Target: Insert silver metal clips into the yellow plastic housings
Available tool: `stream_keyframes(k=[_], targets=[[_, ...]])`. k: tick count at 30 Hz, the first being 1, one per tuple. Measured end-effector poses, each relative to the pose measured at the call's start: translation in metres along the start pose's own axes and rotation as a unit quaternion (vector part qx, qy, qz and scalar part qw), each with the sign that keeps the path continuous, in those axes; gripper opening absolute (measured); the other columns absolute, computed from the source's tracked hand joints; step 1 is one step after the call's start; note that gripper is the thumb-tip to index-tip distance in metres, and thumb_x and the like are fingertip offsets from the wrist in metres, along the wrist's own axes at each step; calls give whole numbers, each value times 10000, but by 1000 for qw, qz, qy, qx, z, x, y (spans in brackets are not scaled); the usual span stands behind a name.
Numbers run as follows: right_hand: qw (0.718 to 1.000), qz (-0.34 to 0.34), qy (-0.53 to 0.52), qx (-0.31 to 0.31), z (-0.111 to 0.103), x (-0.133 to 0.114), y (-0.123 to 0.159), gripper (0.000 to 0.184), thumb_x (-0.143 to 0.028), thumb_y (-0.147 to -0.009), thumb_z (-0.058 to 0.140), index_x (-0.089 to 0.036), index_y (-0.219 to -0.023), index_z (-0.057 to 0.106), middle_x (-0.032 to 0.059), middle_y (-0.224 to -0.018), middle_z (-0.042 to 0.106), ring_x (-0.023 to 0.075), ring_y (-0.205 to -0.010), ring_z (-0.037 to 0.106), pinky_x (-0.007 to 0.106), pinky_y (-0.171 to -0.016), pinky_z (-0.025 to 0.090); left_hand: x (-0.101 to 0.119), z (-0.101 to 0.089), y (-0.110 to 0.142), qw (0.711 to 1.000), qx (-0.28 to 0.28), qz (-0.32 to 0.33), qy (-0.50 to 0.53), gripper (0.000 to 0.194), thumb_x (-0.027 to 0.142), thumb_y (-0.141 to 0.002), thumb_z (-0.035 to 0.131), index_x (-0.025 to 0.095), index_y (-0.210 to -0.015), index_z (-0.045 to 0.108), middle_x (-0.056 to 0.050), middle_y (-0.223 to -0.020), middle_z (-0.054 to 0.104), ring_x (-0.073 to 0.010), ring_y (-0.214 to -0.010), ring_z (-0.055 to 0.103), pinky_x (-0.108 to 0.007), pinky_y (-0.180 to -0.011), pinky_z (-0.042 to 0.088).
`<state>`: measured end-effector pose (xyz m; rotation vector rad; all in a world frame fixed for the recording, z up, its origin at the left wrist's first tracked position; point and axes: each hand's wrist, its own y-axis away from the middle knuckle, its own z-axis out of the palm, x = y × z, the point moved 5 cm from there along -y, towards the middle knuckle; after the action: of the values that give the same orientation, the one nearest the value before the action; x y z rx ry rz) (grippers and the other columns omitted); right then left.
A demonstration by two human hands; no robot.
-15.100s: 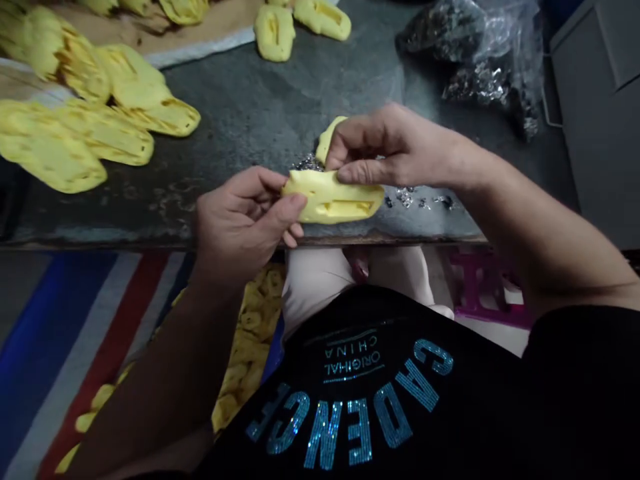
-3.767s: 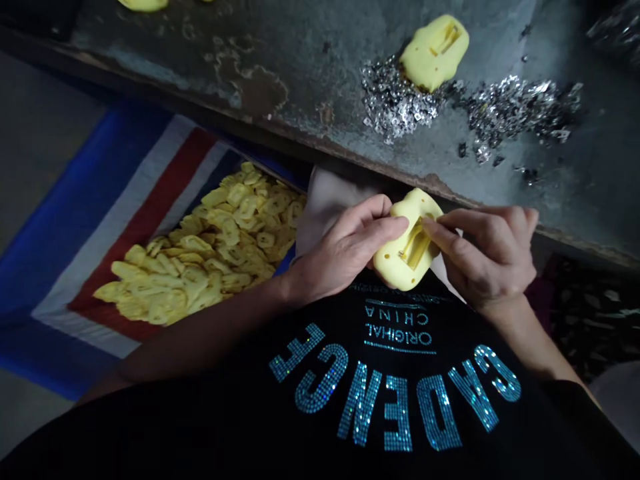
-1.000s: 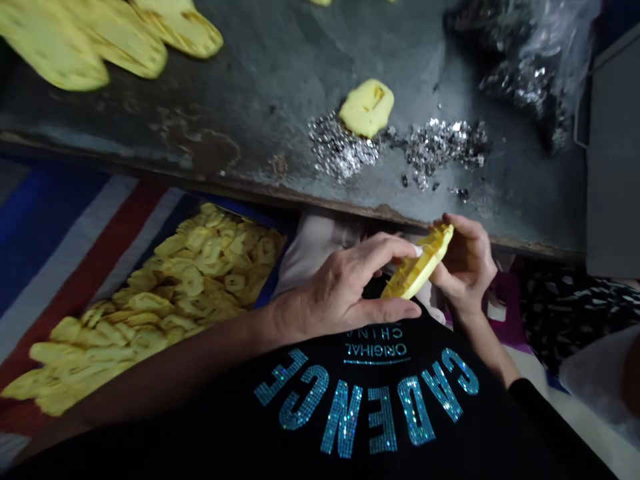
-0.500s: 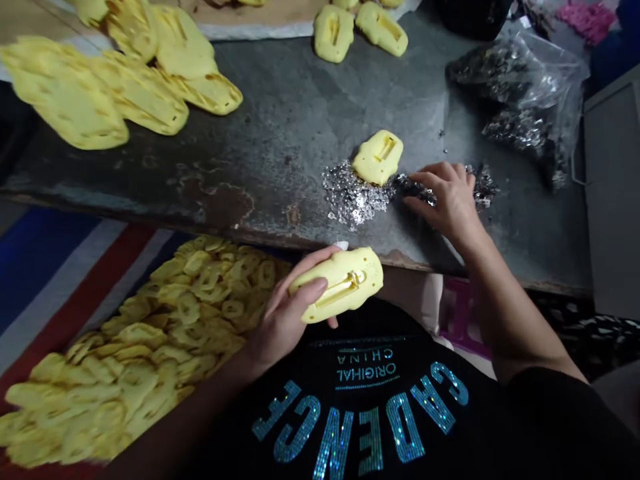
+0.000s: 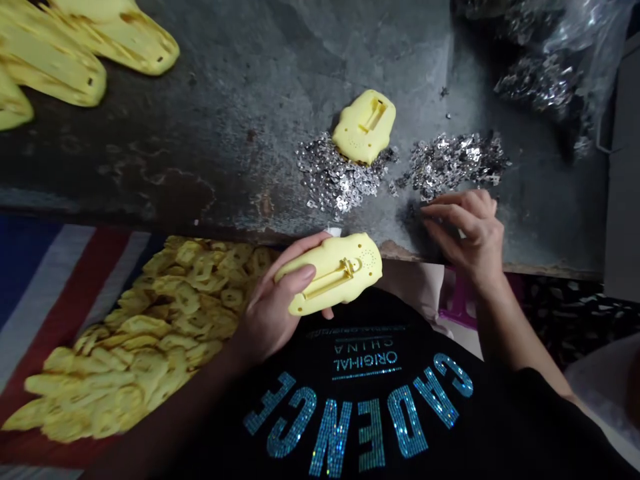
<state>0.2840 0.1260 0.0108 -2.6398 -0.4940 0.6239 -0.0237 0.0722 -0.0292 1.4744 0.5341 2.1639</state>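
Observation:
My left hand [image 5: 280, 293] is closed around a yellow plastic shell [image 5: 335, 273] with a long slot and a cluster of small holes, held in front of my shirt near the table edge. My right hand [image 5: 470, 230] hovers by the table's front edge, thumb and fingertips pinched together; what they hold, if anything, is too small to make out. Just beyond it lies a pile of small shiny metal pieces [image 5: 455, 163]. Left of that, another pile of small metal pieces [image 5: 340, 183] has a second yellow shell [image 5: 367, 127] resting on its far side.
Large yellow shells [image 5: 135, 40] lie at the table's far left. A clear plastic bag of metal pieces [image 5: 540, 80] stands at the back right, near a pale box [image 5: 623, 180]. Below the table at left, many yellow parts [image 5: 170, 333] are heaped on a striped sheet [image 5: 65, 293].
My right hand has drawn back from the right metal pile toward the table edge, its fingers now pinched. The left hand still holds the shell. The view has tilted down and closer.

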Motion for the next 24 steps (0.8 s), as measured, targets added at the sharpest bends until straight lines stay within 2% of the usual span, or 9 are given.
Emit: stream_keyframes(k=[4, 9, 13, 17, 20, 24], targets=[[999, -14, 45, -4, 16, -6, -15, 106, -368, -1150, 739, -369, -1183, 839, 30, -1173, 840, 318, -1153, 711, 552, -1005, 500, -2, 3, 0, 1000, -5, 7, 0, 643, 480, -912, 878, 228, -1488, 745, -169, -1356, 832, -298, -891, 814, -294, -474, 640], [990, -21, 88, -112, 38, -6, -56, 135, -370, -1140, 698, -310, -1181, 812, 99, -1161, 791, 391, -1230, 662, 668, -1094, 495, -4, 2, 2, 999, -25, 36, 8, 557, 436, -985, 822, 235, -1500, 750, -148, -1327, 854, -289, -910, 829, -277, -493, 647], [980, -34, 113, -163, 45, -10, -72, 124, -384, -1116, 718, -283, -1157, 777, 122, -1108, 771, 423, -1244, 645, 684, -1099, 498, -6, -1, 5, 997, -38, 61, 21, 511, 433, -1021, 781, 257, -1500, 763, -130, -1323, 859, -271, -912, 834, -259, -505, 650], [982, -35, 113, -149, 45, -11, -73, 152, -422, -1103, 751, -273, -1131, 768, 132, -1120, 783, 420, -1222, 647, 679, -1076, 517, -4, -2, 8, 999, -15, 50, 14, 608, 448, -969, 838, 215, -1522, 740, -154, -1354, 842, -282, -914, 828, -270, -495, 648], [985, -33, 107, -132, 48, -11, -73, 188, -441, -1096, 777, -254, -1069, 772, 147, -1118, 788, 418, -1201, 652, 682, -1060, 521, 0, -1, 12, 999, 2, 43, 7, 586, 461, -963, 855, 241, -1497, 758, -150, -1399, 829, -290, -943, 824, -276, -498, 648], [988, -48, 69, -132, 43, -19, -66, 149, -385, -1118, 752, -270, -1032, 793, 118, -1069, 781, 400, -1188, 664, 661, -1049, 514, 3, 0, 17, 999, 14, 44, -8, 584, 453, -964, 845, 240, -1500, 754, -167, -1531, 789, -328, -1026, 836, -274, -502, 636]])
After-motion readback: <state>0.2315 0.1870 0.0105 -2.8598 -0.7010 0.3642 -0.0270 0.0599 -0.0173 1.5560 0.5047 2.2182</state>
